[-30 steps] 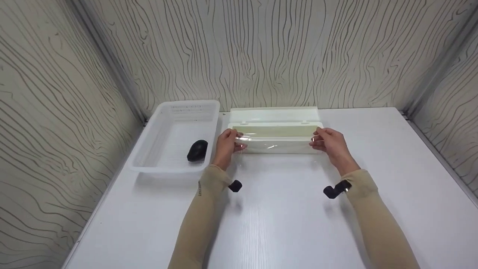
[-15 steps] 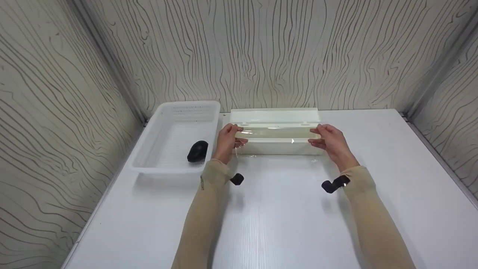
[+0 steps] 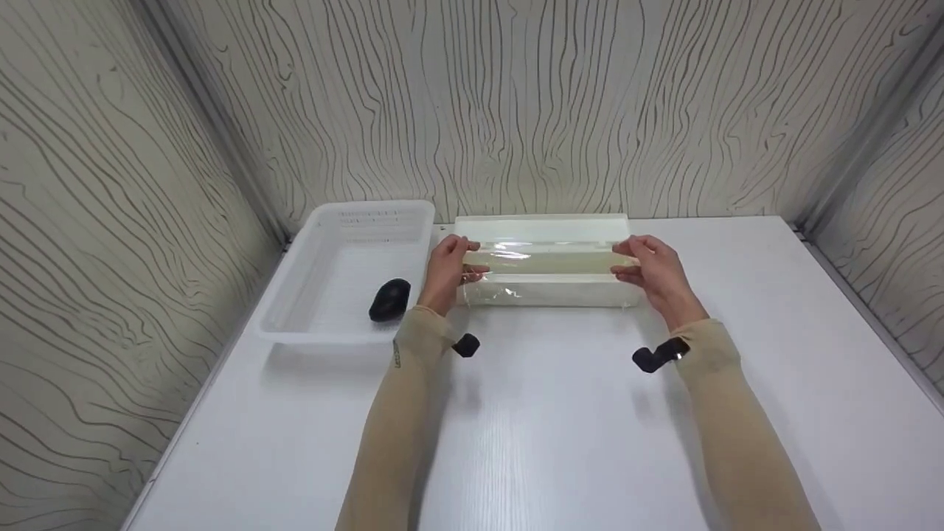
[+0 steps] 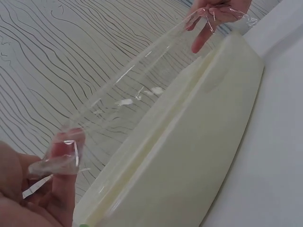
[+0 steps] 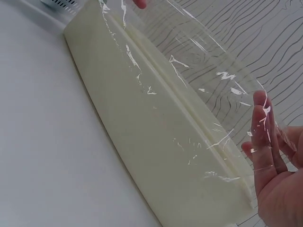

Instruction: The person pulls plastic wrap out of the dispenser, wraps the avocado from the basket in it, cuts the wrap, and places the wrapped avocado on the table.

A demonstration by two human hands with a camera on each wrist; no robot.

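Gripping the left end of the clear film (image 4: 125, 99) with the left hand (image 3: 445, 274), thumb and fingers closed on the plastic; gripping the opposite end with the right hand (image 3: 658, 273) in much the same way. Best, by judgement, to hold both hands level and pull evenly outward, neither side leading, so as to keep the sheet flat and stop thin edges from folding over and clinging. Wise also to pinch close to the corners and keep spare fingers clear of the sticky-looking surface. Probably worth moving slowly, with light tension, to avoid a tear or a sideways drift.

Held over the opening of the box (image 4: 199, 142), near the back edge of the bench (image 3: 553, 413): see-through, glossy, streaked with bright reflections, creased and bunched around the fingers at each end. Hard to tell where the lower edge finishes, or whether joined to anything inside.

Beneath, a long, narrow, cream-white box, lengthwise along the back edge, with lid (image 3: 542, 227) swung open toward the wall. Farther out, just left of the box and toward the back left corner, a white basket (image 3: 269, 317) containing a dark oval object (image 3: 390, 300).
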